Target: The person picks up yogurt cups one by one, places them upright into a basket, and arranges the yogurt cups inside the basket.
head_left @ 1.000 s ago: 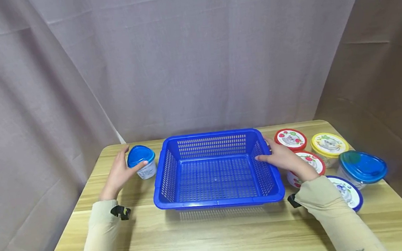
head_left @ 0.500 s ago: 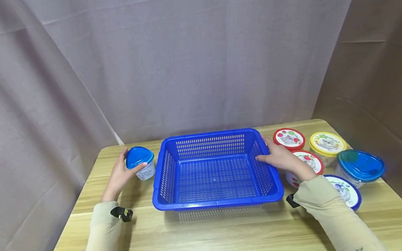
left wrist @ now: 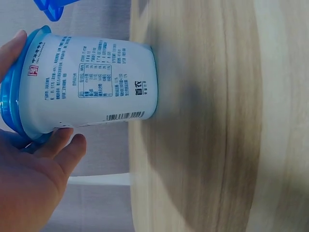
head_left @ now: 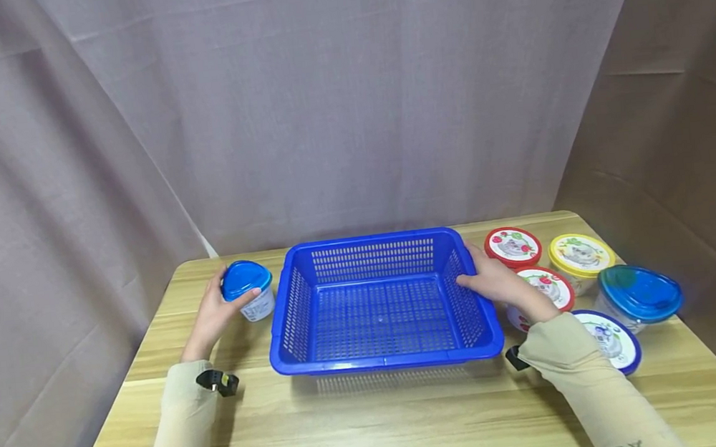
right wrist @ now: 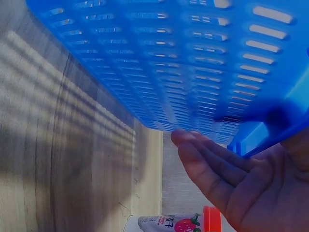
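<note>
My left hand (head_left: 214, 313) holds a small tub with a blue lid (head_left: 247, 279) at the table's back left, thumb on one side of the lid and fingers on the other. In the left wrist view, the white printed wall of the tub (left wrist: 91, 79) shows, with its base close over the wood. A blue plastic basket (head_left: 384, 361) with slotted walls stands mid-table, its inside bare. My right hand (head_left: 499, 282) grips its right rim, thumb inside and fingers outside. The right wrist view has those fingers (right wrist: 207, 174) under the rim, against the slotted wall.
Right of the basket are two red-lidded tubs (head_left: 513, 247), a yellow-lidded one (head_left: 582, 254), a blue-lidded one (head_left: 643, 293) and one with a dark blue rim (head_left: 612, 343), partly behind the right forearm. Grey curtains (head_left: 347, 109) hang behind the wooden table (head_left: 352, 433).
Both hands keep their holds on the tub and the basket. The whole head view has drifted very slightly.
</note>
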{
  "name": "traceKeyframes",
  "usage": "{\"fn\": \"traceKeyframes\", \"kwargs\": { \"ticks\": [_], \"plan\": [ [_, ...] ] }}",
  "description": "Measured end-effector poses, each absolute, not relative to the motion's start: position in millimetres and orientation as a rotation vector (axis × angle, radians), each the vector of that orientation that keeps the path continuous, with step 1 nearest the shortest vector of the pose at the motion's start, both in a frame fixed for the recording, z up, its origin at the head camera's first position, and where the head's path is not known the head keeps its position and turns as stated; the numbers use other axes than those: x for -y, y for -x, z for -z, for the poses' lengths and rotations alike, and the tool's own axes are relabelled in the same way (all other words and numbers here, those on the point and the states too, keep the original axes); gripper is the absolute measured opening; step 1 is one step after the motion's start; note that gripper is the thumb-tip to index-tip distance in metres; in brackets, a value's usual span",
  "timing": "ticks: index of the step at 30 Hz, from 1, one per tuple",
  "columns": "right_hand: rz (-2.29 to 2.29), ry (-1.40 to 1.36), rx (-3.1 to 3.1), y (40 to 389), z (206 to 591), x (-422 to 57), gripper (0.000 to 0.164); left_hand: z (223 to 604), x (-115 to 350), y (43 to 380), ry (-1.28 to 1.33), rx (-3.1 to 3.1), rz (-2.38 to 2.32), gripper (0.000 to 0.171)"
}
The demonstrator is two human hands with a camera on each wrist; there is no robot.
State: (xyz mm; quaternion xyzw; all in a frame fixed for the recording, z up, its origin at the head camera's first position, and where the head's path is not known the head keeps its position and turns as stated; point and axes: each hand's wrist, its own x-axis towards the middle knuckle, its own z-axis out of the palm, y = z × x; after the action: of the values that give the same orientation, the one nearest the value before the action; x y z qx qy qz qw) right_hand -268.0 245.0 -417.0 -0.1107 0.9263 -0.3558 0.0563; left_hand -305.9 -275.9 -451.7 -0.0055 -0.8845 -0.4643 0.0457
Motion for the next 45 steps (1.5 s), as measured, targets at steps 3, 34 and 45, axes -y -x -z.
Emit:
{"fn": "traceKeyframes", "kwargs": {
  "ticks": [3, 34, 45],
  "plan": [
    [1.080, 0.332, -2.811, 268.9, 418.2, -244.6, 0.079, 452.7, 275.6, 306.1, 0.022, 2.691, 1.426, 0.107],
    [1.121, 0.338, -2.775, 267.7, 418.9, -242.5, 0.078, 459.5, 276.6, 304.1, -0.043, 2.615, 1.648, 0.107],
    [1.128, 0.317, -2.783, 268.7, 420.7, -243.6, 0.078, 450.0, 276.0, 302.9, -0.021, 2.565, 1.612, 0.105]
  ]
}}
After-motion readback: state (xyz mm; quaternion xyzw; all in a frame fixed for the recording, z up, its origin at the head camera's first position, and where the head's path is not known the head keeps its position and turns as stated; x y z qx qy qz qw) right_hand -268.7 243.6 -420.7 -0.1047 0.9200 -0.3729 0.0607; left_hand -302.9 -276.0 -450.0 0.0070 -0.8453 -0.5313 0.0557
